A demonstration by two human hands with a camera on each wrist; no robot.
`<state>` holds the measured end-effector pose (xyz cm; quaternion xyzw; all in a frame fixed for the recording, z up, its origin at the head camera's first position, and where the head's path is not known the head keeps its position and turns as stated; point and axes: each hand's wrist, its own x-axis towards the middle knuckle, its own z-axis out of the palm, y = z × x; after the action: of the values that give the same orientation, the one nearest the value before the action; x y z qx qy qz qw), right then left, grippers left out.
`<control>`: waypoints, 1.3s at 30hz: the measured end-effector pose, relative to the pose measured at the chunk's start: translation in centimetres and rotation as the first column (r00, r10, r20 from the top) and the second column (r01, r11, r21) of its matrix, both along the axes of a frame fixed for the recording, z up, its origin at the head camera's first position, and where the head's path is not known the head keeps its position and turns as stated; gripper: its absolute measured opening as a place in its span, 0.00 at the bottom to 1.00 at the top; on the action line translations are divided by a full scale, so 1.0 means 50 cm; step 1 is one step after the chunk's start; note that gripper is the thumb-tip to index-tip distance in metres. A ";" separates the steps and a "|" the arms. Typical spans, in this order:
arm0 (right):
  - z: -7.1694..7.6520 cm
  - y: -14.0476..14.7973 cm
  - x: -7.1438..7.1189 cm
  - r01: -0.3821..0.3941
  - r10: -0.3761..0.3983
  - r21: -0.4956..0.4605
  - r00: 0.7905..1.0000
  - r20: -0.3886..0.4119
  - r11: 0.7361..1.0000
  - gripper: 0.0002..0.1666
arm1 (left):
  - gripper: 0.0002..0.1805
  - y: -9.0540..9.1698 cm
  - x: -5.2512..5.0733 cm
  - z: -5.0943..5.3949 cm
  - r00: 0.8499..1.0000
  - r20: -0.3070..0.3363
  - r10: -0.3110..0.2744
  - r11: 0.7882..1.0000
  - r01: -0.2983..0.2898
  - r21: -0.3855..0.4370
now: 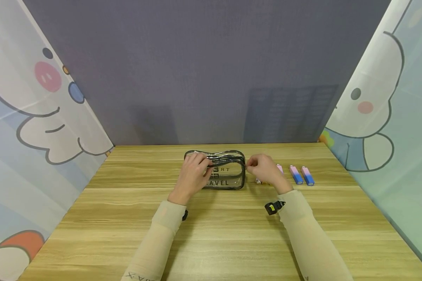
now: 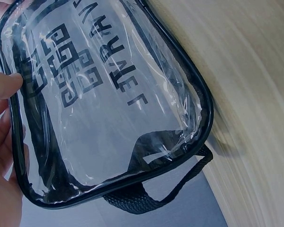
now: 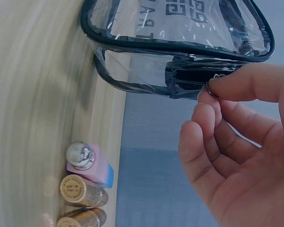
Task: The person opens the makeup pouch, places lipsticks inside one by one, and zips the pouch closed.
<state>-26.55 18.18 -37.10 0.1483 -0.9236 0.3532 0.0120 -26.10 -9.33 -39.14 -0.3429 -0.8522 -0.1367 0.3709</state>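
A clear travel pouch (image 1: 228, 176) with black piping and black lettering stands on the table. My left hand (image 1: 192, 173) holds its top rim near the left end; in the left wrist view, the thumb (image 2: 7, 86) lies on the clear front and the other fingers are behind the edge. At the pouch's right end, my right hand (image 1: 266, 170) pinches a small metal zipper pull (image 3: 212, 89) between thumb and index finger. A black strap handle (image 2: 132, 202) shows on the pouch's end in the left wrist view. How far the zipper is opened is hard to tell.
To the right lie pink-and-blue bottles (image 1: 296, 175), one with a round silvery cap (image 3: 80, 155). Small glass vials (image 3: 85, 190) with gold-toned lids are beside it, partly hidden by the right hand in the head view. A grey panel (image 1: 211, 78) rises behind the wooden table (image 1: 218, 242).
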 end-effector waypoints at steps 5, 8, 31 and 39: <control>-0.005 -0.002 -0.002 0.004 -0.004 0.007 1.000 -0.004 1.000 0.09 | 0.07 -0.001 0.000 0.001 1.000 0.001 -0.003 1.000 0.003 0.006; -0.008 -0.002 -0.002 0.006 -0.006 0.008 1.000 -0.002 1.000 0.09 | 0.08 -0.001 0.000 0.002 1.000 -0.006 -0.005 1.000 0.005 0.008; -0.022 0.001 -0.003 0.005 -0.005 0.032 1.000 0.015 0.999 0.09 | 0.07 -0.003 0.002 0.003 1.000 -0.001 0.003 1.000 -0.003 -0.001; -0.034 0.004 -0.003 0.010 -0.011 0.039 1.000 0.026 0.999 0.07 | 0.07 -0.003 0.001 0.001 1.000 -0.009 -0.002 1.000 0.002 -0.003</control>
<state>-26.72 18.40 -38.80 0.1392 -0.9312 0.3369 -0.0011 -26.06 -9.47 -39.09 -0.3447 -0.8503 -0.1342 0.3744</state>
